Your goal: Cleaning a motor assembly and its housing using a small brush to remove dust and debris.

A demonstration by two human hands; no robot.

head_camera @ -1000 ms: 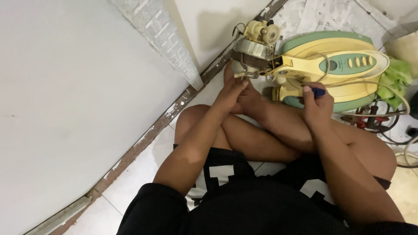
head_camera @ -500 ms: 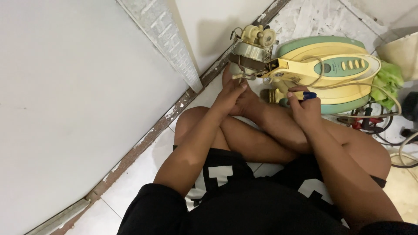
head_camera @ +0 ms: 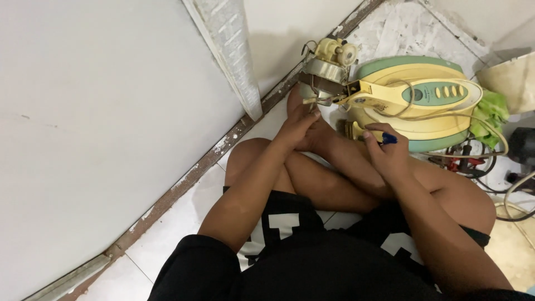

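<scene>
Since a second ago, my right hand (head_camera: 390, 153) has drawn back from the yellow-and-green plastic fan base (head_camera: 415, 100), closed on a blue-handled tool (head_camera: 388, 138); contact there appears broken. My left hand (head_camera: 298, 125) pinches the thin wires (head_camera: 315, 100) below the metal-cased fan motor (head_camera: 326, 69), just beyond its fingertips.

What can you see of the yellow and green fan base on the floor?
The fan base is rounded yellow plastic with a green rim and a green oval panel carrying a row of pale buttons. It lies on the tiled floor. A yellow neck joins it to the bare metal motor. A pale cord loops across it. The right hand rests at its near edge.
</scene>
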